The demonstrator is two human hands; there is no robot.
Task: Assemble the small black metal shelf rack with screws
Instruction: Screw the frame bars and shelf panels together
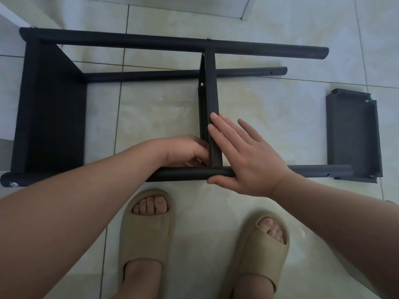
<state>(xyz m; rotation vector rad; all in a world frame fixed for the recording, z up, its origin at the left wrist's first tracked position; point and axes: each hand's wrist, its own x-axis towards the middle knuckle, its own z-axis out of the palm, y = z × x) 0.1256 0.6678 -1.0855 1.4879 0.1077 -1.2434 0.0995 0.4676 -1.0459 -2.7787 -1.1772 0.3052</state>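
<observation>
Rack frame (172, 43) lies on side on tiled floor (269, 117). Far left: end shelf (51, 108) fixed between poles, screw head (13, 184) at corner. Bare tile between end shelf and middle shelf (210, 100). Left hand (185, 151) curled at middle shelf's left edge, by joint with near pole (183, 173); fingertips hidden, cannot tell if pinching. Right hand (241, 156) flat, fingers straight, slightly spread, against shelf's right face, thumb below pole. Far right: loose shelf panel (354, 134) rim-up on floor at pole's free end.

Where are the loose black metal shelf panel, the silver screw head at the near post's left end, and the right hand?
Loose black metal shelf panel (353, 137), head view, middle of its flat face.
Silver screw head (14, 184), head view, its round face.
Right hand (248, 160), head view, back of the hand.
</observation>
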